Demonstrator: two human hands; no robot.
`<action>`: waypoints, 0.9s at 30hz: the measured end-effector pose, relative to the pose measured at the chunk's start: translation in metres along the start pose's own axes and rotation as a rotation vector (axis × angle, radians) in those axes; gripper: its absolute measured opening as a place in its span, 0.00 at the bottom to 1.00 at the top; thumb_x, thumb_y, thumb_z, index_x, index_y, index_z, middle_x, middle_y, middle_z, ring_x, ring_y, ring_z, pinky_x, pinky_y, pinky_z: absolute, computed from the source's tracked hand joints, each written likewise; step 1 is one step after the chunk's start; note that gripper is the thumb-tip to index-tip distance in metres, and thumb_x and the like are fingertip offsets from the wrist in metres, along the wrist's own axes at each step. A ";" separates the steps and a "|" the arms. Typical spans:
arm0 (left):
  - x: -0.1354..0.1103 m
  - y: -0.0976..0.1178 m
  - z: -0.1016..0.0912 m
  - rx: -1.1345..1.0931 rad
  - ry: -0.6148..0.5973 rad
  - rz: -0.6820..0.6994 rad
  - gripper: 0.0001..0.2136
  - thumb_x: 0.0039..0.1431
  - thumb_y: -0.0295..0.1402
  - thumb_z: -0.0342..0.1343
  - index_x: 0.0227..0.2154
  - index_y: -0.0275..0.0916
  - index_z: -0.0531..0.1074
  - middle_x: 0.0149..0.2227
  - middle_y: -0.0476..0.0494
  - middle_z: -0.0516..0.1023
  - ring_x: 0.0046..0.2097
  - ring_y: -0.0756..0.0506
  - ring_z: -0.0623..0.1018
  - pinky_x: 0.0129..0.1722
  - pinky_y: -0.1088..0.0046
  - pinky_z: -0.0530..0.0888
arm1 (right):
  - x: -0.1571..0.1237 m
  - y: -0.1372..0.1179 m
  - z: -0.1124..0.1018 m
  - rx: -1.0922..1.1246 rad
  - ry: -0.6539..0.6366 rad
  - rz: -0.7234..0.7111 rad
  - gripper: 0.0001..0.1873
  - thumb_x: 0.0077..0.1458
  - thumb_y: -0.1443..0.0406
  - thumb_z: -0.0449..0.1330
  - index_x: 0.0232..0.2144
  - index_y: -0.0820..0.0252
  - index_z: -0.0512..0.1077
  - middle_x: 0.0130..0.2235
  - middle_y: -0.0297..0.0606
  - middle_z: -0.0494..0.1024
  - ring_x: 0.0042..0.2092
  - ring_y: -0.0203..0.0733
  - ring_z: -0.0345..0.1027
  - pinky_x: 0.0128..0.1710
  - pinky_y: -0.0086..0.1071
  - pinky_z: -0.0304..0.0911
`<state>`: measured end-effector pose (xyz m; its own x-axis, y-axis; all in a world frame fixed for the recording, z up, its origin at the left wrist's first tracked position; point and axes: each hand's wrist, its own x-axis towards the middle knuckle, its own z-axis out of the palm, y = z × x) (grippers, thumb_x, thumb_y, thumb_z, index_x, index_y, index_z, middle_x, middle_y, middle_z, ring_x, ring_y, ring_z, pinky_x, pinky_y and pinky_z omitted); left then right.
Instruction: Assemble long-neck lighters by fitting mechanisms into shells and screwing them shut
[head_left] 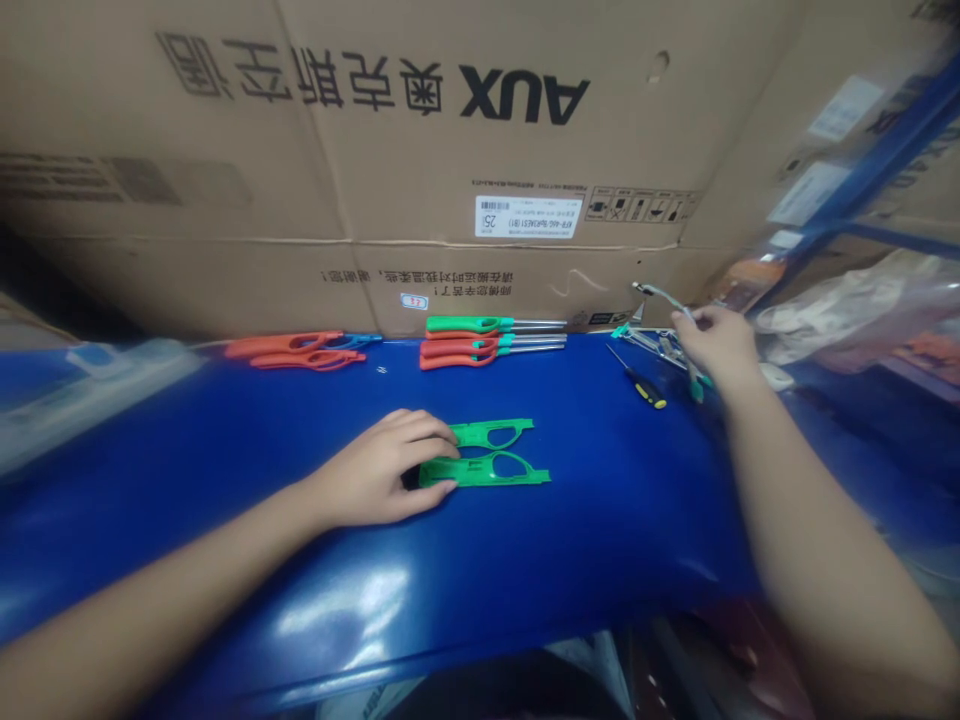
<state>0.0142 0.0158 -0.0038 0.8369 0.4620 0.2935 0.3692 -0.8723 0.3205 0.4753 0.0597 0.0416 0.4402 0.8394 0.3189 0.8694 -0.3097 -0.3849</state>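
My left hand [382, 465] rests on the blue table [600, 500], its fingers curled over the near ends of two green plastic handle shells [491, 455] that lie flat side by side. My right hand [716, 340] reaches to the far right of the table and pinches a thin metal tube with a teal fitting [660, 293], lifted above a small heap of similar metal parts [649, 340]. A small black and yellow screwdriver [639, 379] lies just left of that hand.
Assembled long lighters, green and orange [487, 340], lie at the table's back edge. Orange handle shells [300, 350] sit at the back left. A large cardboard box [450, 150] walls the back. Plastic bags [847, 310] pile up at the right.
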 end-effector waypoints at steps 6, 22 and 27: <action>0.000 0.000 -0.002 0.007 -0.018 -0.006 0.10 0.63 0.38 0.58 0.46 0.43 0.74 0.48 0.43 0.78 0.50 0.42 0.76 0.54 0.62 0.69 | -0.019 -0.022 -0.005 0.042 0.030 -0.105 0.15 0.61 0.55 0.54 0.28 0.56 0.69 0.33 0.42 0.77 0.38 0.48 0.71 0.40 0.36 0.63; 0.002 0.005 -0.011 0.094 -0.096 -0.102 0.14 0.63 0.46 0.57 0.40 0.40 0.73 0.40 0.44 0.74 0.42 0.42 0.73 0.45 0.65 0.69 | -0.110 -0.103 0.006 0.408 -0.317 -1.004 0.09 0.64 0.59 0.58 0.34 0.58 0.69 0.31 0.33 0.73 0.32 0.34 0.65 0.34 0.28 0.59; -0.002 0.000 -0.029 0.136 -0.209 -0.120 0.12 0.61 0.45 0.59 0.36 0.40 0.73 0.36 0.45 0.73 0.39 0.43 0.73 0.42 0.66 0.68 | -0.128 -0.108 0.010 0.394 -0.494 -0.954 0.09 0.65 0.58 0.58 0.41 0.57 0.65 0.34 0.32 0.74 0.32 0.33 0.68 0.33 0.27 0.61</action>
<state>0.0007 0.0189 0.0214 0.8439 0.5327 0.0644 0.5097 -0.8334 0.2137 0.3233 -0.0099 0.0337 -0.5735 0.7680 0.2850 0.6329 0.6363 -0.4411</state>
